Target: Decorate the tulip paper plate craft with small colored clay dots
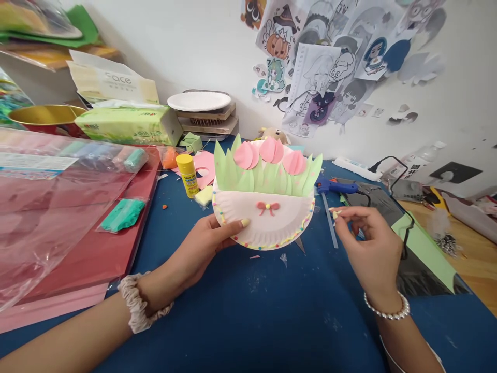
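A white paper-plate basket (pixel 267 223) is held up over the blue table by my left hand (pixel 209 235), whose thumb presses its front at the lower left. Green paper grass and pink paper tulips (pixel 272 150) rise from its upper half. Colored dots line its curved rim, and a small red bow (pixel 267 207) with a yellow center sits on its front. To the right of the plate, apart from it, my right hand (pixel 365 238) pinches a tiny pale yellow piece (pixel 336 213) between thumb and forefinger.
A yellow glue stick (pixel 187 176) stands left of the plate. Behind my right hand lie a blue glue gun (pixel 337 186) and its cable. Red sheets with bagged clay (pixel 122 215) fill the left; a black and green sheet (pixel 427 254) lies right. Tissues (pixel 132 124) stand behind.
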Tool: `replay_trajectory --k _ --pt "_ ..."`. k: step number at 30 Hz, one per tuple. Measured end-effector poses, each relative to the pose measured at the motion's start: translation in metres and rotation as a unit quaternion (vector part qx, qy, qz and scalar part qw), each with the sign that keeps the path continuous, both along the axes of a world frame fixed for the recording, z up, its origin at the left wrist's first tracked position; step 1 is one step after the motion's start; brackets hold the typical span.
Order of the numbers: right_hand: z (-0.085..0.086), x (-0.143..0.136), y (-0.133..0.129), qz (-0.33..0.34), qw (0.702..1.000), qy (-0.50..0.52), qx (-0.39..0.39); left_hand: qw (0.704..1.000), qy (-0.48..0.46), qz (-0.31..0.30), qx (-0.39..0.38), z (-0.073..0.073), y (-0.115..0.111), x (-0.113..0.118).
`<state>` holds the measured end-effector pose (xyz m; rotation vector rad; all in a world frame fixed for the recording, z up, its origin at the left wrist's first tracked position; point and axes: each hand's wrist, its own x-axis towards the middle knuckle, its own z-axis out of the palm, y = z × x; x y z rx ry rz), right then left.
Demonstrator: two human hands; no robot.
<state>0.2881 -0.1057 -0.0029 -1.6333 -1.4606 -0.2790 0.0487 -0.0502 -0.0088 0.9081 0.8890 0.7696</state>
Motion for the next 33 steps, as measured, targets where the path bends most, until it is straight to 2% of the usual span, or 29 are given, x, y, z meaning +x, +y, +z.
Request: replay_trajectory --k 4,7,10,14,15,17,19,21,33 --pt "-0.01 0.02 -0.005 0.006 0.99 -0.084 -0.109 1.0 -0.006 0.004 -0.006 0.0 0.001 0.0" --pt "-0.012 0.025 -0.003 0.03 0.981 -0.134 -0.135 1.0 -0.019 -0.001 -0.01 -0.001 0.002 0.001" --pt "-0.006 0.022 0.002 0.025 0.979 -0.188 -0.076 1.0 -0.023 -0.009 -0.015 0.0 0.001 0.001" --pt "0.008 0.004 0.008 0.036 0.973 -0.216 0.072 0.999 -0.019 -0.017 -0.021 0.002 0.0 0.0" --pt "0.01 -0.002 0.009 0.058 0.971 -0.204 0.11 0.999 -0.018 -0.02 -0.019 0.002 -0.001 0.0" --pt "0.011 -0.015 0.011 0.15 0.952 -0.215 0.16 0.999 -0.012 -0.026 -0.017 0.001 -0.001 -0.001" --pt "0.009 -0.027 0.012 0.2 0.936 -0.235 0.167 0.999 -0.004 -0.031 -0.023 0.001 -0.002 -0.002" --pt "0.005 -0.034 0.012 0.218 0.93 -0.256 0.151 0.999 -0.004 -0.035 -0.03 0.0 -0.003 -0.001" --pt "-0.006 -0.04 0.012 0.238 0.91 -0.319 0.117 0.997 -0.028 -0.057 -0.048 0.004 -0.005 -0.001"
